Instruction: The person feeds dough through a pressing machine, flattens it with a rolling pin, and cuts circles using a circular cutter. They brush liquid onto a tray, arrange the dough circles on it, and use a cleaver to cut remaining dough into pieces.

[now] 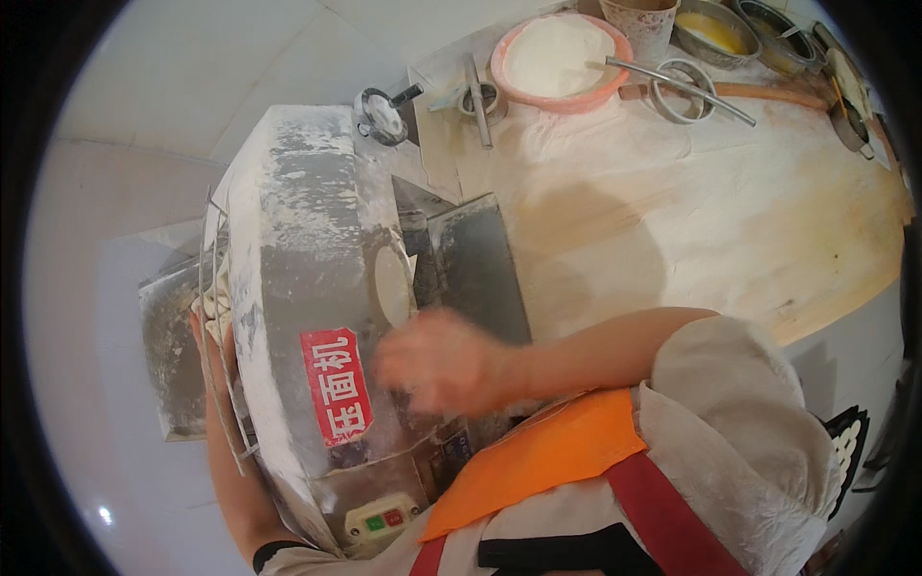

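I am looking down on a flour-dusted dough press (307, 288) standing left of a floured wooden table (768, 240). My right hand (437, 363) is hovering over the near right side of the press, just near of a flat dough disc (392, 285) that is sitting at the press's right edge, beside the dark chute (475, 264). The hand is blurred, its fingers loosely curled and gripping nothing that I can see; whether the fingertips are touching the disc I cannot tell. My left hand (213, 360) is reaching around the left side of the press, beside the wire guard (216, 288), with pale dough (213, 293) lying just far of it. Most of that hand is hidden behind the press, so I cannot tell whether it is closed on anything.

A red label (336, 386) is showing on the near face of the press, and a switch box (382, 520) with a green and a red button is sitting below it. On the far side of the table a pink bowl (561, 58) of flour is standing, with a metal rod (680, 90) lying across a ring (682, 91) to its right, and a metal bowl (713, 34) of yellow liquid beyond.
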{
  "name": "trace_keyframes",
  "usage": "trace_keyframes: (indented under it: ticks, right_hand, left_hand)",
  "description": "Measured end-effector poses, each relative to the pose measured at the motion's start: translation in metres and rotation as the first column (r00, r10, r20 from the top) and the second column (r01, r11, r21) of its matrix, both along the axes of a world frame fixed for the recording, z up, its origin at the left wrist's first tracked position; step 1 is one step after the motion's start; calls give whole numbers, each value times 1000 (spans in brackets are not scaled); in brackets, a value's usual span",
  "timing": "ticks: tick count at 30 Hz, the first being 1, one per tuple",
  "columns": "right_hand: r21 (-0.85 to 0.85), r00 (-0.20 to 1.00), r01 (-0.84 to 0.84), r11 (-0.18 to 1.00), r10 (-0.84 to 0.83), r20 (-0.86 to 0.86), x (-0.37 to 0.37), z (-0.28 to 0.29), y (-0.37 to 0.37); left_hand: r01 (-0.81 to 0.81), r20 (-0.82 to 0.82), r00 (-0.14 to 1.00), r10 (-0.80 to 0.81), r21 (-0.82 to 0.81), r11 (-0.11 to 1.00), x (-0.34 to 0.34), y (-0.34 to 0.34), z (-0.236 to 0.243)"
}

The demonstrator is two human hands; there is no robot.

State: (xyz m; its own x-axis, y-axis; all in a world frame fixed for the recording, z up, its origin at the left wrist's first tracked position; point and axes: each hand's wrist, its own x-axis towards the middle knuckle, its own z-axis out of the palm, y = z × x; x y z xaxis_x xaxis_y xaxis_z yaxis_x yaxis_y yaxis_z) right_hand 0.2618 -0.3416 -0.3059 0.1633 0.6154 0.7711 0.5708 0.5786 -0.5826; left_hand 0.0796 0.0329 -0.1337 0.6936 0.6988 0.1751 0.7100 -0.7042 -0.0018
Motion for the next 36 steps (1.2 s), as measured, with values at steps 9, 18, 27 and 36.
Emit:
trace_keyframes:
  ticks: [9, 18, 27, 36]
  right_hand:
    - [-907, 599, -233, 352, -683, -419, 64, -147, -7]
    - [-836, 693, 21, 549, -610, -383, 88, -176, 79]
    - [-711, 694, -251, 657, -390, -605, 70, -190, 152]
    - [-785, 678, 8, 619, -580, -451, 70, -199, 113]
  left_hand:
    - [8, 3, 1000, -8, -74, 997, 8, -16, -3]
    - [14, 35, 999, -8, -200, 980, 21, -35, -7]
    - [-1, 106, 993, 42, -363, 932, 27, -58, -8]
    - [116, 367, 896, 251, -737, 666, 46, -89, -14]
